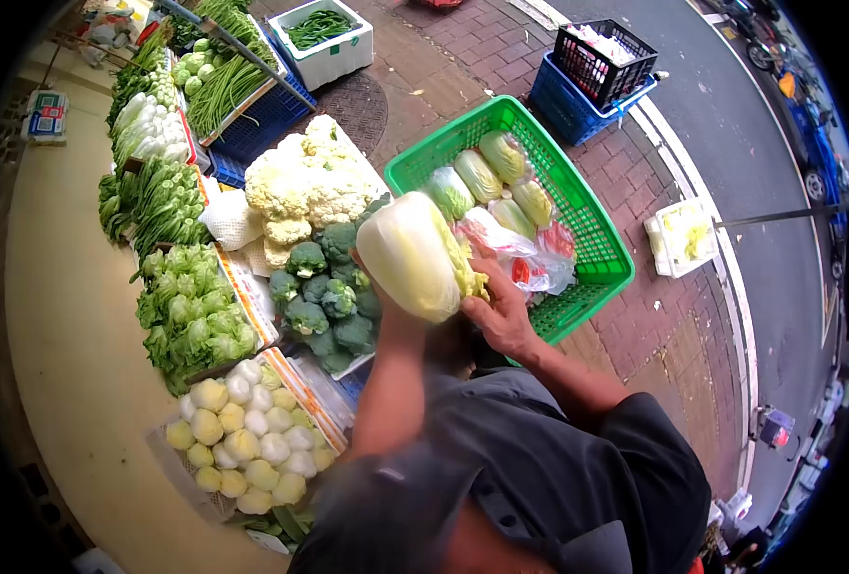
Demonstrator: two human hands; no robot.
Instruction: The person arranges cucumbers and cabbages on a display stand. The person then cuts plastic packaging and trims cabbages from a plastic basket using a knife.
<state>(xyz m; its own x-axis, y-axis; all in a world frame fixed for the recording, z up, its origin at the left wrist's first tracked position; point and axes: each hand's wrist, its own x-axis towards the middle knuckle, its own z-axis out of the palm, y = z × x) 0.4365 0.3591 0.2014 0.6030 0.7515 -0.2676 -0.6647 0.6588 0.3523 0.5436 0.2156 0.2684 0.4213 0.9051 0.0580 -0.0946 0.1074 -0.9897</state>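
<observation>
A large pale napa cabbage (410, 253) is held up in front of my body, over the edge between the broccoli (324, 306) and the green basket (608, 285). My left hand (386, 295) supports it from behind and below, its fingers mostly hidden by the cabbage. At the cabbage's leafy yellow-green end, my right hand (504, 311) grips with thumb and fingers. Inside the basket lie several wrapped napa cabbages (477, 176) and crumpled clear plastic bags (539, 271) with red marks.
Cauliflower (310, 182), lettuce (190, 306) and a box of round white-yellow vegetables (252, 435) are on the left. Behind stand a foam box of green peppers (343, 62) and stacked crates (592, 91). A white foam box (678, 237) sits near the kerb at right.
</observation>
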